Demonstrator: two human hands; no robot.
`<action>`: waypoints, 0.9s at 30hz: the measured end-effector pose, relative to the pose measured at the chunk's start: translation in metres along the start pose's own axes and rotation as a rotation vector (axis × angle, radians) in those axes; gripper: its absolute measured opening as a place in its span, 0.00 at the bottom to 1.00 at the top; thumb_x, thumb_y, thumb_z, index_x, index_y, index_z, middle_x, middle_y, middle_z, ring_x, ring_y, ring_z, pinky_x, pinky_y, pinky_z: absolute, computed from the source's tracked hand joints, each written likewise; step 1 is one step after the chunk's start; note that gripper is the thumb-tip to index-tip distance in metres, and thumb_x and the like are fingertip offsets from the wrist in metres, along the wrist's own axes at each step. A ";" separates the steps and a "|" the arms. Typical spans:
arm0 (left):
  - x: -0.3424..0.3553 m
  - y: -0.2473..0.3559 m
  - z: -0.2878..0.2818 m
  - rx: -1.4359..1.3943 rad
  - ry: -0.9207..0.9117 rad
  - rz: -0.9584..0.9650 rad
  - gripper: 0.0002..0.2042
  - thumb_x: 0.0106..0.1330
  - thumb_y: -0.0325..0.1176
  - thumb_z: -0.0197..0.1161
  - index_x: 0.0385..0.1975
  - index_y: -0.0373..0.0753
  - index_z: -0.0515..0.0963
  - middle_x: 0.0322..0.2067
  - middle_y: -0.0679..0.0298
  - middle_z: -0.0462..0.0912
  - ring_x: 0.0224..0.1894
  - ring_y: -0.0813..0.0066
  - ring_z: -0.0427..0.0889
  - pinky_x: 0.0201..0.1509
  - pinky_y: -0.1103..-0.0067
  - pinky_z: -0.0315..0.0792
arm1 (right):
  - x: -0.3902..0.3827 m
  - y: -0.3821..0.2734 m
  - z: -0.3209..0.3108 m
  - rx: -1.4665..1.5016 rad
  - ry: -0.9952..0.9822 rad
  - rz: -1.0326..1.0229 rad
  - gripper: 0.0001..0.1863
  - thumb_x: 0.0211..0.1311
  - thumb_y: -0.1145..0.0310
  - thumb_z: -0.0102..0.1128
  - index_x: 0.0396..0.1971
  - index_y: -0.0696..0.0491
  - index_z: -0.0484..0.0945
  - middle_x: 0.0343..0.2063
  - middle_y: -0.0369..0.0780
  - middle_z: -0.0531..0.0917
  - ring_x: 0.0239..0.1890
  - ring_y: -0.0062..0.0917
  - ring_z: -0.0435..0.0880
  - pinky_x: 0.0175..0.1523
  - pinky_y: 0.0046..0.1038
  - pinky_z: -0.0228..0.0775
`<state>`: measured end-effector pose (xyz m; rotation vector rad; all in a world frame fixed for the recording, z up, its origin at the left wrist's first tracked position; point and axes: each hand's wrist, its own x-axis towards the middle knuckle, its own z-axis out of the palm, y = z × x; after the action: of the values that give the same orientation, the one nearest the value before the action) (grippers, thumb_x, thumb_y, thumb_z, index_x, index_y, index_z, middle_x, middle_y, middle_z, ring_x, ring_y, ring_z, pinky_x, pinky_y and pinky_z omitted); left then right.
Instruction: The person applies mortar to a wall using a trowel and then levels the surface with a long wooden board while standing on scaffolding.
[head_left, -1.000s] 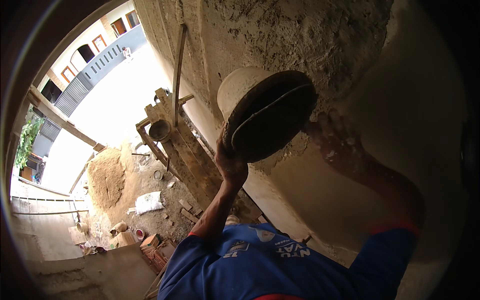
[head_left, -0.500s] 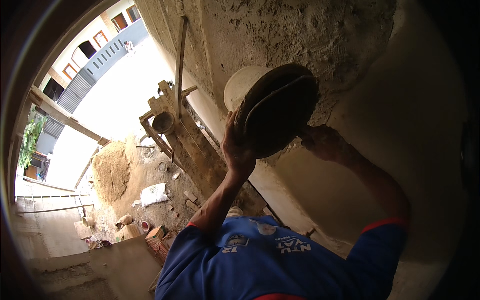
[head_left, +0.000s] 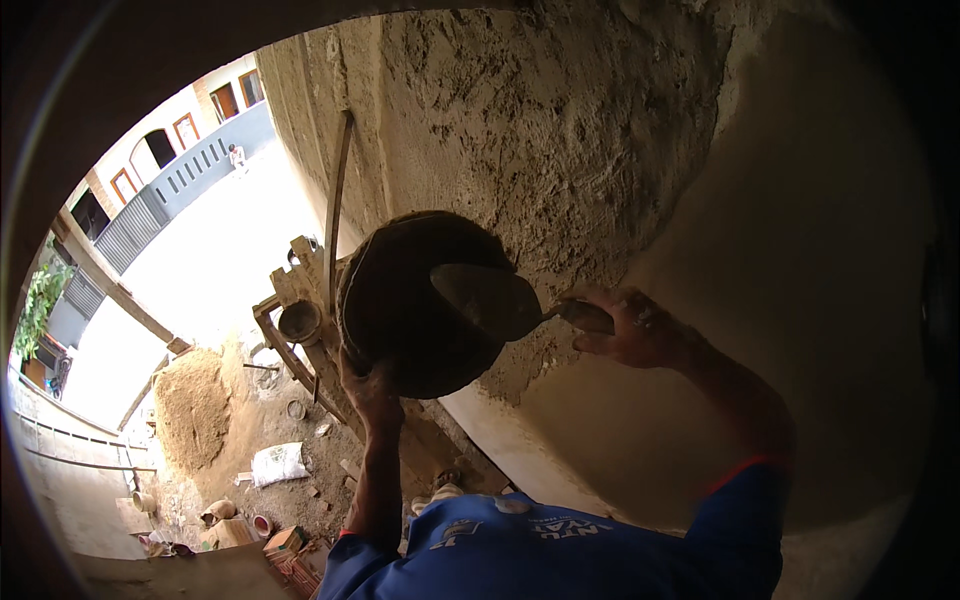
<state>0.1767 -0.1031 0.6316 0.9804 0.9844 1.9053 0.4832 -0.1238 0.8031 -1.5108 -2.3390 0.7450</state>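
My left hand [head_left: 372,388] grips the lower rim of a round, dark bucket [head_left: 362,265], tipped so its mouth faces me. Its inside is in deep shadow, so I cannot tell how much it holds. In my right hand [head_left: 640,328] is the handle of a trowel [head_left: 488,298]. The trowel's rounded blade lies across the bucket's mouth. Just beyond both stands a wall with rough, wet-looking plaster [head_left: 570,130]; a smoother stretch [head_left: 790,260] lies to the right.
Left of the bucket is a wooden plank scaffold [head_left: 295,285] with a small pail [head_left: 299,322] on it. A long batten [head_left: 338,200] leans by the wall. Far below lie a sand heap [head_left: 192,408], a white sack [head_left: 279,464] and scattered bricks. A person [head_left: 237,158] is in the distance.
The bucket has moved left and lower, its mouth turned more toward me. My right hand has drawn back from the rim, and the trowel now shows in it.
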 end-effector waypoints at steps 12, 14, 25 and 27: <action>-0.014 -0.042 -0.105 0.076 0.255 -0.167 0.22 0.52 0.20 0.54 0.50 0.33 0.69 0.43 0.60 0.76 0.44 0.73 0.76 0.51 0.78 0.70 | 0.063 -0.105 -0.050 0.097 -0.097 -0.283 0.21 0.55 0.71 0.64 0.50 0.57 0.74 0.33 0.42 0.83 0.31 0.25 0.82 0.37 0.30 0.75; -0.015 -0.054 -0.099 0.060 0.229 -0.213 0.23 0.51 0.19 0.53 0.51 0.32 0.68 0.43 0.60 0.76 0.44 0.73 0.76 0.51 0.78 0.70 | 0.087 -0.069 -0.068 0.350 -0.200 0.214 0.22 0.60 0.71 0.60 0.55 0.54 0.72 0.35 0.40 0.82 0.33 0.21 0.83 0.45 0.25 0.77; -0.017 -0.112 -0.132 0.061 0.260 -0.569 0.28 0.51 0.20 0.54 0.57 0.34 0.63 0.39 0.61 0.76 0.37 0.74 0.77 0.42 0.80 0.73 | 0.062 -0.008 -0.093 0.025 0.576 0.258 0.30 0.56 0.61 0.59 0.59 0.56 0.67 0.37 0.39 0.76 0.29 0.18 0.73 0.29 0.20 0.69; -0.026 -0.140 -0.140 0.053 0.234 -0.683 0.27 0.51 0.20 0.54 0.56 0.35 0.64 0.39 0.62 0.76 0.35 0.75 0.77 0.39 0.80 0.73 | 0.052 0.018 -0.028 0.263 0.331 0.328 0.29 0.55 0.65 0.59 0.58 0.56 0.67 0.39 0.39 0.77 0.29 0.20 0.74 0.32 0.22 0.71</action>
<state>0.1044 -0.1074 0.4456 0.3669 1.3058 1.4302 0.4881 -0.0637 0.8132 -1.7592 -1.7069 0.7712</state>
